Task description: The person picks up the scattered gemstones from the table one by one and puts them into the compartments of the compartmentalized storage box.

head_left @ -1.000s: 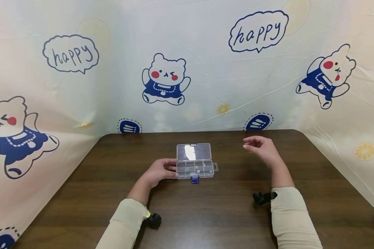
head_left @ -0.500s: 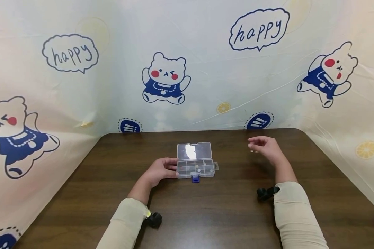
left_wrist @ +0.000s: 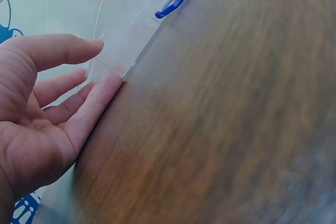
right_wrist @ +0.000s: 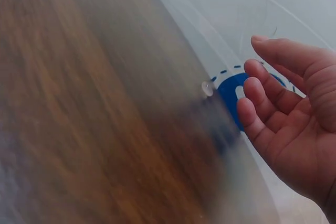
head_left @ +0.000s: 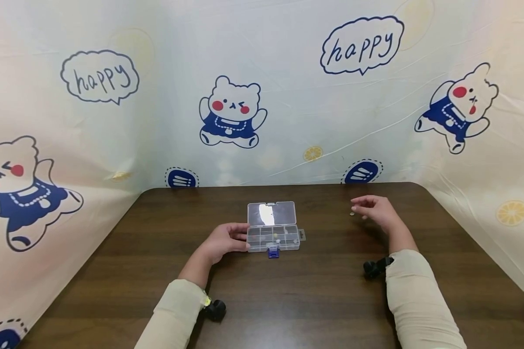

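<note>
In the head view a clear plastic compartment box (head_left: 273, 238) lies on the table with its lid raised at the back. Tiny light pieces sit in some compartments, too small to identify. My left hand (head_left: 220, 241) holds the box's left end between thumb and fingers. Over to the right, my right hand (head_left: 377, 212) hovers low, fingers loosely bent and nothing visible between them. A small whitish bead-like piece (head_left: 352, 214) is just below its fingertips; a second pale speck (head_left: 364, 217) shows under the hand. The right wrist view shows one such pale piece (right_wrist: 207, 88) apart from the fingers.
The box has a blue front latch (head_left: 273, 252) and a hanging tab (head_left: 302, 234) on its right side. A brown wooden table (head_left: 288, 300) carries everything. Behind it hangs a printed cloth (head_left: 288, 121) with bears. Black wrist cameras (head_left: 215, 310) sit by both sleeves.
My right hand has moved a little to the right, away from the box. The whitish piece under its fingertips now shows more plainly. My left hand and the box stay put.
</note>
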`<state>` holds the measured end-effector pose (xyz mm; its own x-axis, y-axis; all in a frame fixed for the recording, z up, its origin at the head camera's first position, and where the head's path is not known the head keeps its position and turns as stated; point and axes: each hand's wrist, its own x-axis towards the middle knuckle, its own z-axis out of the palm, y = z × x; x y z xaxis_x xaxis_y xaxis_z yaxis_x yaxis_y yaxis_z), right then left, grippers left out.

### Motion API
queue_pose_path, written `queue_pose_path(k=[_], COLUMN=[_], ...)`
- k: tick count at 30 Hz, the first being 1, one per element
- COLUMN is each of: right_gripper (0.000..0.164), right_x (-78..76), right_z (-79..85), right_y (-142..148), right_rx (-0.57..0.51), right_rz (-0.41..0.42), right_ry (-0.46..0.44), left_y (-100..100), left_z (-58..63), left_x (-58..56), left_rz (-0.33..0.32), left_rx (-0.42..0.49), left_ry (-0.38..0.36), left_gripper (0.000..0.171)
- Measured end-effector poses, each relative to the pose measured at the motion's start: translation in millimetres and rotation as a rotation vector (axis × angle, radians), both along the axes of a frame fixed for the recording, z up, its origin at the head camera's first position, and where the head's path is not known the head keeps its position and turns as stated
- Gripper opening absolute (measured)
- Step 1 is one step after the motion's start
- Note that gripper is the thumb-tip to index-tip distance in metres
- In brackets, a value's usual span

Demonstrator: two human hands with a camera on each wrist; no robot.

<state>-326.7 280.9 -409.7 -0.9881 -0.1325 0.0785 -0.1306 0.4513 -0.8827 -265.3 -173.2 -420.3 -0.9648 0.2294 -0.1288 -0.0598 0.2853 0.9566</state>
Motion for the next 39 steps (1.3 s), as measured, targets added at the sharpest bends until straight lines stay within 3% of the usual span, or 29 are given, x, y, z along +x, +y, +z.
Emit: queue_pose_path(k=[12,24,39], right_gripper=[0.043,0.037,0.027], right_x=[-6.8,-13.3,-17.2], right_z=[-3.7,-8.2,-6.7], right_y=[7.4,8.0,0.3], right_rx=[0.038,0.174,0.304], right_rz=[0.037,0.050,0.090], right_ry=[-0.102,-0.113,-0.051], left_y=[-0.1,0.1,0.1], left_z=[0.2,-1.0,2.2], left_x=[0.3,-0.2,1.3], left_rz=[0.003,-0.004,-0.001], left_rx=[-0.010,-0.001,-0.017], left_ry=[-0.010,-0.006,-0.002], left_gripper=[0.061,0.060,0.060])
